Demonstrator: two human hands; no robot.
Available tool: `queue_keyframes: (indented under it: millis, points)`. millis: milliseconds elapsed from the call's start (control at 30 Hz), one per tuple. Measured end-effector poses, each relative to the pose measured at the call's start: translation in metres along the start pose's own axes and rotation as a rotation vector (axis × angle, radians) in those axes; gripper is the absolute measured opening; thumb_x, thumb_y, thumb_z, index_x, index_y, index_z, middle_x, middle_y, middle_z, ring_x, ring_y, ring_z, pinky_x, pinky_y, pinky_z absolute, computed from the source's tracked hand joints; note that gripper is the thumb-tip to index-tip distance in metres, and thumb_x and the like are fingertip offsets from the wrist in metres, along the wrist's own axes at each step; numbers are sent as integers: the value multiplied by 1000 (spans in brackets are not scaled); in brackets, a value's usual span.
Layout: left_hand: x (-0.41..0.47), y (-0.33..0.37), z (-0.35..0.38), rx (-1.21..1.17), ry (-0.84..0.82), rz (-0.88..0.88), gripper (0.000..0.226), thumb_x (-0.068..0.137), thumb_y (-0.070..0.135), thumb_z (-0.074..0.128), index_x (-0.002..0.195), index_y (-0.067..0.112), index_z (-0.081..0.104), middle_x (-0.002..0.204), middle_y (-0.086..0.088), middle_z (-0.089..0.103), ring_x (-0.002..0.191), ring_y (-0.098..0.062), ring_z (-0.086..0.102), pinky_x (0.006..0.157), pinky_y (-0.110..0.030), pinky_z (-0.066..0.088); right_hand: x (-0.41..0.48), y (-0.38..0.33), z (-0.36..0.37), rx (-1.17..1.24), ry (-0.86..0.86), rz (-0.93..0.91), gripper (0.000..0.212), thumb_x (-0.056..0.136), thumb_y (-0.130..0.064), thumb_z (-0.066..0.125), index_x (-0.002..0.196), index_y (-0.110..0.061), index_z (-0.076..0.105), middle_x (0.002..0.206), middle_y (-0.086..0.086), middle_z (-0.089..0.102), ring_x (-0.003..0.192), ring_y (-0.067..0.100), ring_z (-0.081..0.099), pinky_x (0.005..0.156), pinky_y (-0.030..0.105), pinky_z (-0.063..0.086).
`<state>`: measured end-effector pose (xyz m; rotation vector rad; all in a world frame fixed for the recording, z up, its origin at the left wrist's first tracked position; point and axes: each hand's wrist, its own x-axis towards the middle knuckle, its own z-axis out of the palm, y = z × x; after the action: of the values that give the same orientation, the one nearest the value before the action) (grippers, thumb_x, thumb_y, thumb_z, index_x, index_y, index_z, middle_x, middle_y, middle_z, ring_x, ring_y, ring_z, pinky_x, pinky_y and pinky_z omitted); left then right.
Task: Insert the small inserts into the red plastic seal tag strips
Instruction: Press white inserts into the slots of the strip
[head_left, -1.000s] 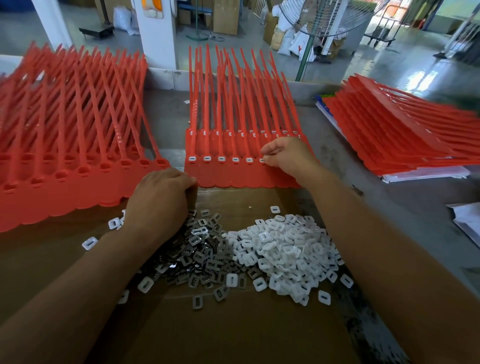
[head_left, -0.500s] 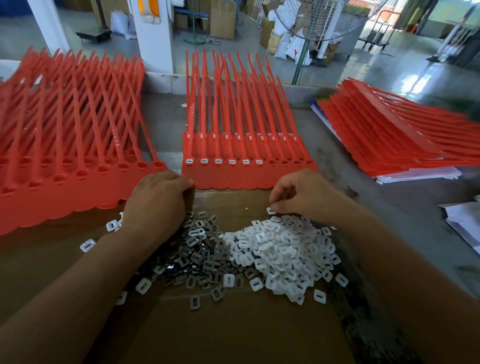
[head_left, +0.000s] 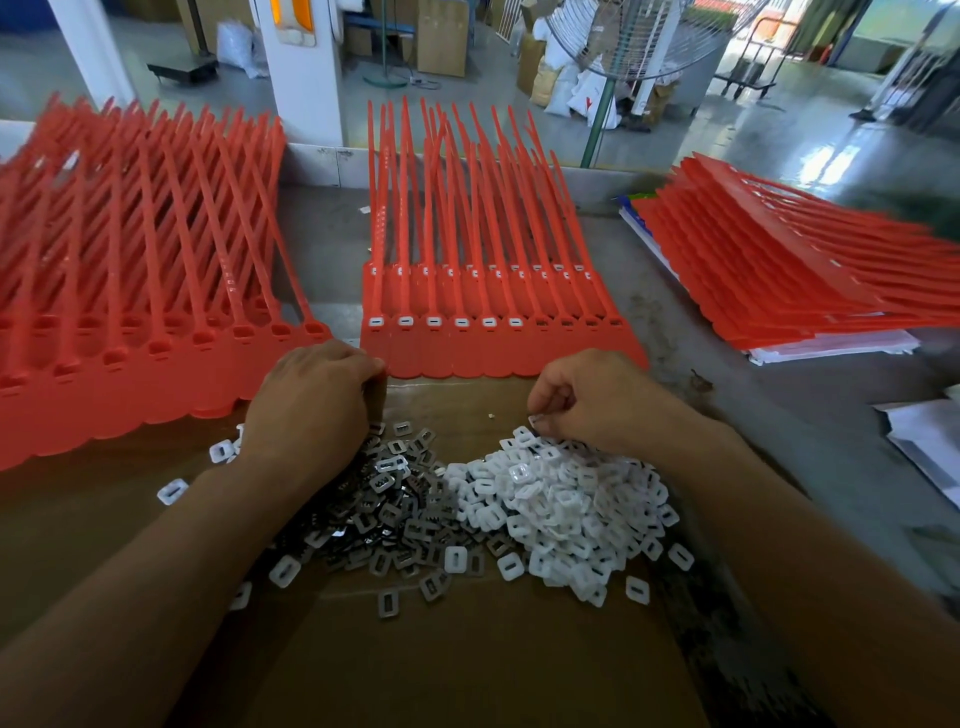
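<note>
Because the left hand (head_left: 311, 400) is lying knuckles-up with its fingers curled under, the fingertips are staying out of sight, and whether they are gripping anything cannot be told; both forearms are running off the lower edge, and the far stacks are blurring toward the sides. Red seal tag strips (head_left: 493, 353) are lying as a joined sheet straight ahead of the two hands, heads toward the person and tails pointing away, with the near edge of the sheet sitting just beyond the knuckles of both hands. Along its front row, the six sockets from the left are showing white, while the remaining ones on the right are looking darker and are hard to make out. Between the wrists, on a cardboard sheet (head_left: 467, 665), a pile of metal inserts (head_left: 395, 514) is spreading under and beside the left hand, and a pile of white inserts (head_left: 561, 504) is touching it on the right, reaching up under the right hand (head_left: 587, 400). That hand is hovering over the far edge of the white pile with its fingers curled in, thumb and forefinger pinching what is appearing to be a single white insert (head_left: 536, 420). More red strips are lying in a left stack (head_left: 130, 312) and a right stack (head_left: 779, 270), both well apart from the fingers, on the grey table (head_left: 727, 374).
</note>
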<state>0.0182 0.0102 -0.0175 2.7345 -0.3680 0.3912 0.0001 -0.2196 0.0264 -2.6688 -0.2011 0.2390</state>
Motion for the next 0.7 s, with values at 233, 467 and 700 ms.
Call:
queue_keyframes:
  millis: [233, 467, 700]
  points:
    - [0, 1, -1, -4, 4, -8, 37, 82, -3, 48, 114, 10, 63, 117, -11, 62, 107, -31, 53, 94, -41, 38, -2, -8, 2, -168, 32, -33, 5, 83, -21, 65, 86, -22, 69, 78, -16, 53, 82, 7, 56, 76, 27, 49]
    - [-1, 1, -1, 3, 4, -7, 37, 82, -3, 47, 114, 9, 62, 117, -11, 62, 107, -30, 53, 94, -40, 38, -5, -9, 8, -283, 46, -62, 5, 88, -22, 58, 90, -21, 62, 100, -6, 57, 93, 12, 53, 78, 27, 44]
    - [-1, 1, -1, -4, 9, -2, 36, 82, -3, 48, 113, 8, 63, 115, -12, 62, 106, -31, 54, 93, -41, 39, -2, -1, 1, -30, 95, -18, 24, 87, -13, 57, 72, -24, 42, 72, -12, 49, 66, 2, 48, 55, 14, 36]
